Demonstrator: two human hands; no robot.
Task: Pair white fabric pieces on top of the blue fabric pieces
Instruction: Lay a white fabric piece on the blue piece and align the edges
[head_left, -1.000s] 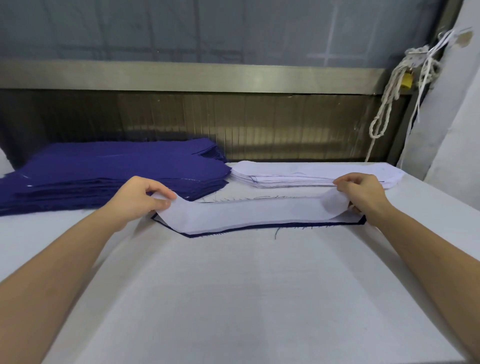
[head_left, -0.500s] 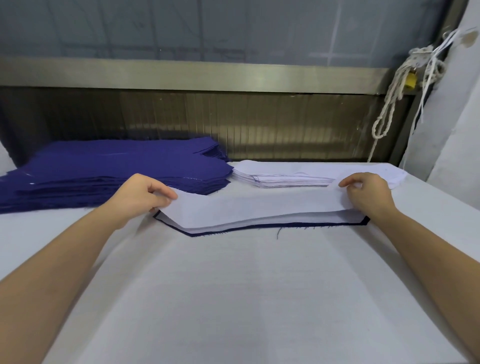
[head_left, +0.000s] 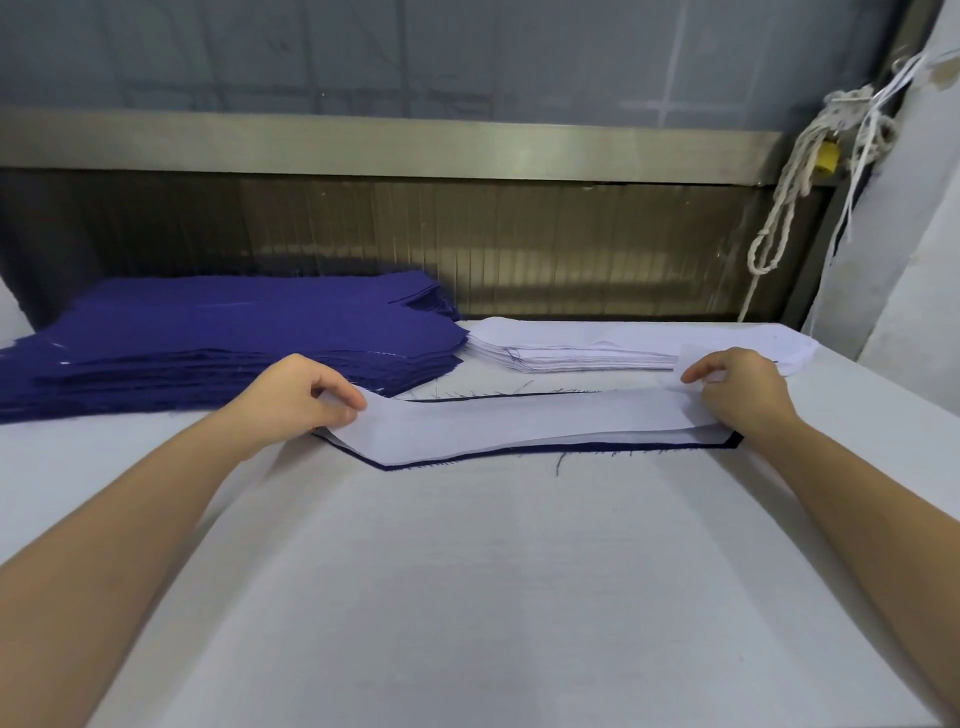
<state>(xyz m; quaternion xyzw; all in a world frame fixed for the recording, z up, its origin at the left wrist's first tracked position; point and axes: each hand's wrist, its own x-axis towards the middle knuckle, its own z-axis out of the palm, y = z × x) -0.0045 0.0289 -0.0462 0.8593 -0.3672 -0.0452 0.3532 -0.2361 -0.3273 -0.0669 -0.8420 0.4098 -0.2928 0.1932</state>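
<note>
A long white fabric piece (head_left: 524, 423) stretches between my hands over a blue fabric piece (head_left: 571, 448), whose dark edge shows along the near and far sides. My left hand (head_left: 298, 397) pinches the white piece's left end. My right hand (head_left: 737, 389) grips its right end, where a corner sticks up. Behind on the left lies a thick stack of blue pieces (head_left: 208, 338). A lower stack of white pieces (head_left: 597, 348) lies to the right of it.
The work goes on over a white table (head_left: 493, 597). A dark corrugated wall with a metal ledge (head_left: 389, 148) runs behind the stacks. A knotted white rope (head_left: 795, 182) hangs at the back right beside a white pillar.
The white piece, lifted and bowed a second ago, has come down flatter over the blue piece. My right hand has shifted slightly back and right; the blue far edge now shows.
</note>
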